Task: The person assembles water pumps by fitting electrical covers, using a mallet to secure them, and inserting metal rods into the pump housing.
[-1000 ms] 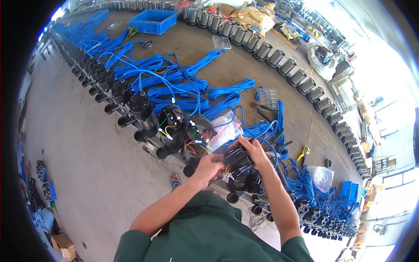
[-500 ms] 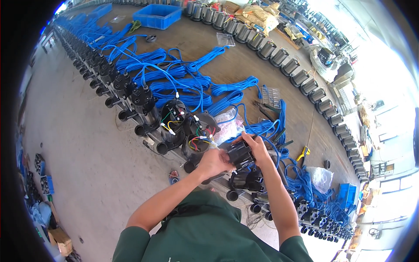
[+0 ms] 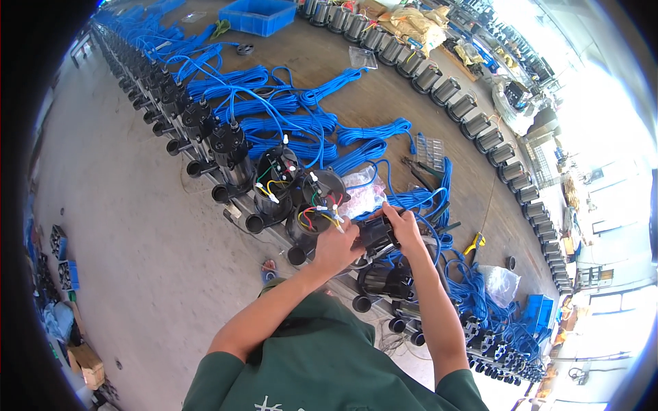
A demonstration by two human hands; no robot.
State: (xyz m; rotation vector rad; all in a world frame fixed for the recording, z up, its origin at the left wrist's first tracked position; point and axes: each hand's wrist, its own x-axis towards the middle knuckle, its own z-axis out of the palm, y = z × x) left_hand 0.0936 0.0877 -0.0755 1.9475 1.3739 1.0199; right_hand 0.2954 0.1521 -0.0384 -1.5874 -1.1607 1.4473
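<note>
A black pump cover (image 3: 376, 234) is tilted on its side, with my right hand (image 3: 406, 231) wrapped round its right end. At the cover's left end, my left hand (image 3: 334, 251) has its fingers curled together. Its fingertips are beside a yellow wire with a white connector (image 3: 338, 219); whether they grip it or the cover's edge is hidden. The wire rises from an open black pump housing (image 3: 299, 226), which also shows red and green wires with white caps. To its left stands another open pump (image 3: 269, 205) with yellow and green wires.
Blue cable coils (image 3: 288, 130) cover the bench beyond the pumps. A row of capped pumps (image 3: 229, 147) runs to the far left. Clear plastic wrap (image 3: 363, 195), pliers (image 3: 419, 171), a yellow-handled tool (image 3: 474, 243) and a blue bin (image 3: 257, 17) lie farther off.
My left hand has shifted slightly up and left, toward the wires of the open pump. The black cover stays in my right hand. The whole view has shifted slightly.
</note>
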